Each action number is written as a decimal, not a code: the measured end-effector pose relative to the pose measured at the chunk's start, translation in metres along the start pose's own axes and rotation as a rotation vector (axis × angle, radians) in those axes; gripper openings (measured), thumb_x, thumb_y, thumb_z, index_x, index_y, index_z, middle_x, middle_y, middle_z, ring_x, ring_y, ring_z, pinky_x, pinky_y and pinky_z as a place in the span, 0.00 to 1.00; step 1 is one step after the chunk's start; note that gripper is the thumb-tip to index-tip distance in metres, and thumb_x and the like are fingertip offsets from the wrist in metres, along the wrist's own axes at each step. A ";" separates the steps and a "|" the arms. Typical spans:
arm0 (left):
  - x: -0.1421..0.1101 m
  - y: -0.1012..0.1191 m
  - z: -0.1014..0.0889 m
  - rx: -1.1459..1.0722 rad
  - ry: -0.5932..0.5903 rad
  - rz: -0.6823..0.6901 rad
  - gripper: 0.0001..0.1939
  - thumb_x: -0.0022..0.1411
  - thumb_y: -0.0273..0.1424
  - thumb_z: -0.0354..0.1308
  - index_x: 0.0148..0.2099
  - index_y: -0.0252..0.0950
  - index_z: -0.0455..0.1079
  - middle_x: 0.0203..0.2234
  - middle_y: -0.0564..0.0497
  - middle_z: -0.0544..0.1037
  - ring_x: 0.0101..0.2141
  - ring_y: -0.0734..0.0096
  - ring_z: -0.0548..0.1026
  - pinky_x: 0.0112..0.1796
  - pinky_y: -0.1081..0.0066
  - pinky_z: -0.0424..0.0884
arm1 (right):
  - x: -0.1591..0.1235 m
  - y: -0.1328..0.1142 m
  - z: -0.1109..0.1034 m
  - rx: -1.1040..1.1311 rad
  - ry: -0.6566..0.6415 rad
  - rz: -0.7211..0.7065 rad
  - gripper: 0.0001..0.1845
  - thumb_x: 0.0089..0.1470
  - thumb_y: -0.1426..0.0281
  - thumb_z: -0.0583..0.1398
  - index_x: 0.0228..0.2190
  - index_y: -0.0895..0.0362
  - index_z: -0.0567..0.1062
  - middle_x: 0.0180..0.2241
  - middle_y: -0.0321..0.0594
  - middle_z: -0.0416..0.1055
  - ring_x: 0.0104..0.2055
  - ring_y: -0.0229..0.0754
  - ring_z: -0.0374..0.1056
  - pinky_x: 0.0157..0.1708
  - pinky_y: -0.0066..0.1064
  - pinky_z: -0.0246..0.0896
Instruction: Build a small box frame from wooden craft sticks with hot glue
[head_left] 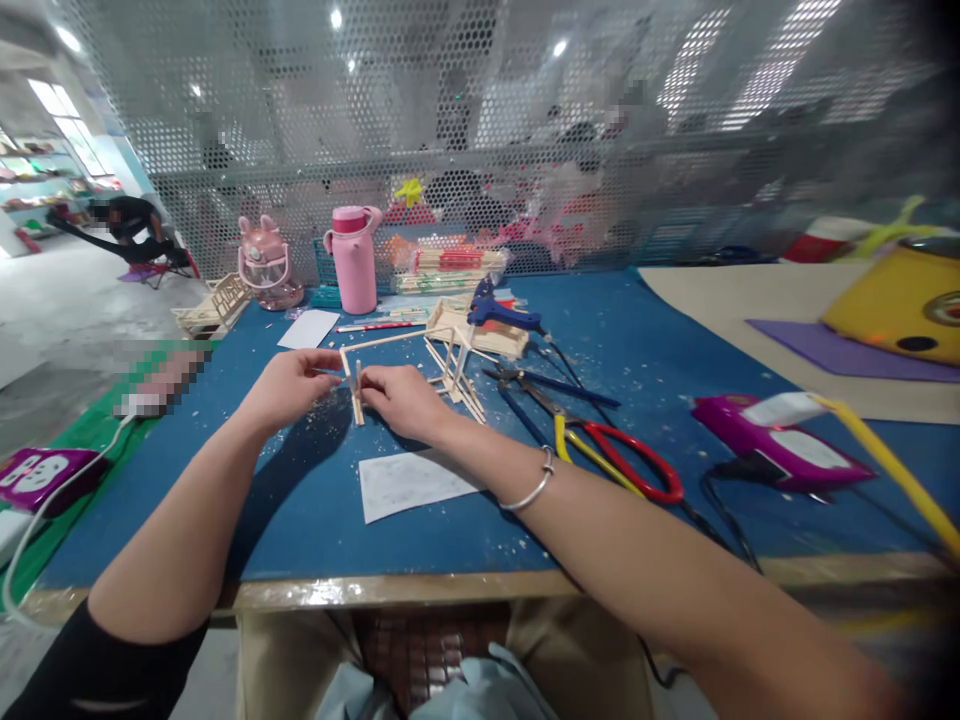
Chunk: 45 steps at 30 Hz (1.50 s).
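A small frame of thin wooden sticks [397,339] stands on the blue tabletop, its left end between my two hands. My left hand [294,385] grips that end from the left, thumb and fingers close together at the upright sticks. From the other side, my right hand [401,398] pinches a short upright wooden stick [358,380] at the same end. Its fingertips are partly hidden. Just right of the frame lie a blue glue gun [506,312] and loose sticks [471,395]. Below my right hand is a white paper sheet [412,484], partly under my forearm.
Pliers [551,408] and red-handled scissors [637,462] lie to the right, near a purple power strip [780,440] with cords. Behind stand a pink bottle [353,262], a clear pink jug [268,270] and a wooden stick tray [506,340]. Perforated metal mesh [450,130] borders the back.
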<state>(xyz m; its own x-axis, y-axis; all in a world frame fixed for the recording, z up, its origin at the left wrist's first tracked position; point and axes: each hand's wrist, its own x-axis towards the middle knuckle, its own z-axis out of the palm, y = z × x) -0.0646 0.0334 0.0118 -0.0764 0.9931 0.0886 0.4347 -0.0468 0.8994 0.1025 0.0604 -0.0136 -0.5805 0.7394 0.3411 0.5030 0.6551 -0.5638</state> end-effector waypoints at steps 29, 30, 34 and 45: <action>0.013 -0.023 0.008 0.101 -0.244 0.198 0.07 0.48 0.31 0.57 0.28 0.36 0.75 0.21 0.54 0.74 0.25 0.73 0.67 0.26 0.76 0.60 | 0.001 0.005 0.009 0.140 0.055 -0.048 0.08 0.52 0.71 0.55 0.25 0.58 0.72 0.24 0.35 0.70 0.28 0.34 0.63 0.30 0.26 0.53; 0.013 -0.024 0.008 0.141 -0.247 0.216 0.07 0.49 0.32 0.57 0.26 0.35 0.74 0.19 0.55 0.72 0.24 0.73 0.65 0.26 0.76 0.59 | 0.000 0.005 0.007 0.181 0.053 -0.045 0.08 0.52 0.71 0.55 0.25 0.58 0.72 0.24 0.35 0.70 0.28 0.35 0.63 0.31 0.26 0.54; 0.005 -0.014 0.012 0.117 -0.212 0.196 0.13 0.53 0.37 0.57 0.23 0.34 0.71 0.14 0.56 0.66 0.19 0.76 0.60 0.23 0.76 0.54 | -0.005 0.001 -0.006 0.548 0.004 0.015 0.06 0.51 0.68 0.57 0.26 0.58 0.70 0.24 0.33 0.69 0.29 0.35 0.66 0.32 0.27 0.60; -0.024 0.020 0.024 -0.400 -0.128 0.198 0.16 0.50 0.43 0.62 0.33 0.34 0.73 0.16 0.56 0.68 0.16 0.80 0.63 0.19 0.77 0.60 | -0.018 -0.007 -0.051 1.018 0.029 0.037 0.13 0.42 0.61 0.65 0.28 0.57 0.72 0.24 0.32 0.70 0.25 0.33 0.66 0.30 0.28 0.64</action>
<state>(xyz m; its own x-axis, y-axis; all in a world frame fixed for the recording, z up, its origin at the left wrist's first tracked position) -0.0327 0.0112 0.0171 0.0957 0.9651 0.2438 0.0472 -0.2490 0.9673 0.1415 0.0508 0.0225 -0.5530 0.7690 0.3206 -0.2712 0.1977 -0.9420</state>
